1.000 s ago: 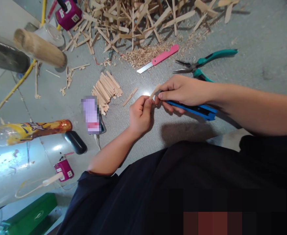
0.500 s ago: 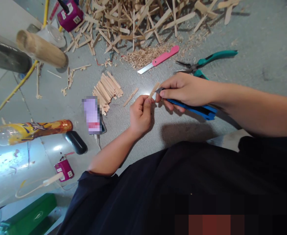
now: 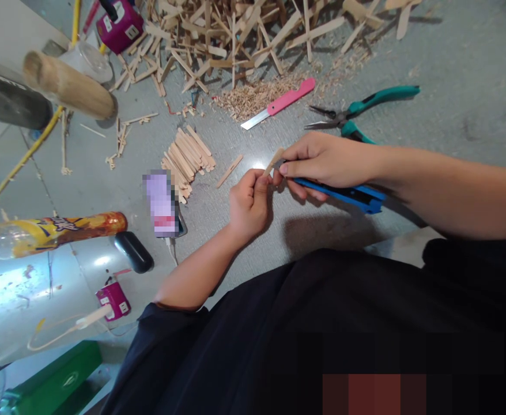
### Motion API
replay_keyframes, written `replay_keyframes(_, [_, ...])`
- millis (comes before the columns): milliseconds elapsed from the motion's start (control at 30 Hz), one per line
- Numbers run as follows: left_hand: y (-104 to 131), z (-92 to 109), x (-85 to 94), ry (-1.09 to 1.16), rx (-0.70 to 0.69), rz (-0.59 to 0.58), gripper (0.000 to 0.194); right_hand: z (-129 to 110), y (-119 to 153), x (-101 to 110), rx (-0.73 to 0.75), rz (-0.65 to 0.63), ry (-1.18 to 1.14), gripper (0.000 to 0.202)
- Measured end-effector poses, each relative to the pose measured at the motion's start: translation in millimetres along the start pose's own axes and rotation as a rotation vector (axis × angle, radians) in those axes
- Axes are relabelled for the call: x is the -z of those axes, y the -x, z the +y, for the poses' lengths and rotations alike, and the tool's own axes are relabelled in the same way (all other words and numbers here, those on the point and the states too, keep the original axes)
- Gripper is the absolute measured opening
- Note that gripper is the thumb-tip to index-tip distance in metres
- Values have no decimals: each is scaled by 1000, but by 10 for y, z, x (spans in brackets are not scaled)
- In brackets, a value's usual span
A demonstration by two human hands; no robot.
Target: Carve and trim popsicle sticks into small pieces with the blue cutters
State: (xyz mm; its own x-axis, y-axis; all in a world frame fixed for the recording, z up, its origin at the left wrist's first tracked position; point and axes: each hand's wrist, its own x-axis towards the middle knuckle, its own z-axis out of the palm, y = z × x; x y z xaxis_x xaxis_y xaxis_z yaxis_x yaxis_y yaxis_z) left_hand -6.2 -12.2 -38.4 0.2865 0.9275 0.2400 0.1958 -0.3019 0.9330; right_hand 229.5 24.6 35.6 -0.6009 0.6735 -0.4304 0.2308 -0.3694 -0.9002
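Between the thumb and fingers of my left hand [image 3: 249,199] is a wooden popsicle stick [image 3: 274,159], slanting up and to the right. My right hand [image 3: 322,161] is closed around a blue utility knife [image 3: 343,193], its dark blade end against the stick. Both hands meet just above the floor, close together. Left of them lie a single loose stick [image 3: 230,171] and a small pile of popsicle sticks [image 3: 188,155]. Above my right hand are a pink-handled craft knife [image 3: 290,98] and green-handled long-nose pliers [image 3: 361,106].
A large heap of joined sticks [image 3: 244,34] fills the top, with wood shavings [image 3: 253,98] below it. To the left are a phone [image 3: 161,202] on a cable, a black case [image 3: 134,252], a drink bottle [image 3: 71,227], a bamboo cup [image 3: 71,86] and purple adapters [image 3: 113,301].
My right hand and the utility knife have shifted very slightly at the stick, which is turned a little. My left hand keeps its hold. The view has moved slightly.
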Motion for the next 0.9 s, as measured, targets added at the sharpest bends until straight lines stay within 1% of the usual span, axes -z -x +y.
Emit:
replay_keyframes(100, [-8, -15, 3, 22, 12, -4, 40, 25, -22, 64, 3, -56, -55, 32])
replay_keyframes(200, [-10, -11, 5, 28, 51, -14, 45, 49, -38, 103, 16, -105, -111, 32])
replay_keyframes(333, [-9, -6, 9, 34, 56, -55, 47, 49, -35, 117, 8, -172, -111, 31])
replay_keyframes(400, [-7, -16, 5, 41, 44, -35, 46, 30, -23, 114, 3, -142, -97, 29])
replay_keyframes(500, [-5, -37, -9, 20, 55, 4, 47, 3, -4, 106, 13, -60, -66, 25])
replay_keyframes(667, [10, -23, -32, -33, 71, 47, 49, 29, -1, 58, 43, 22, -19, 28])
replay_keyframes(767, [24, 29, -43, -80, 44, 55, 47, 49, -5, -11, 26, 68, -21, 30])
replay_keyframes(900, [41, 78, -49, -215, -15, 49, 48, 41, 3, -144, -16, 158, -67, 36])
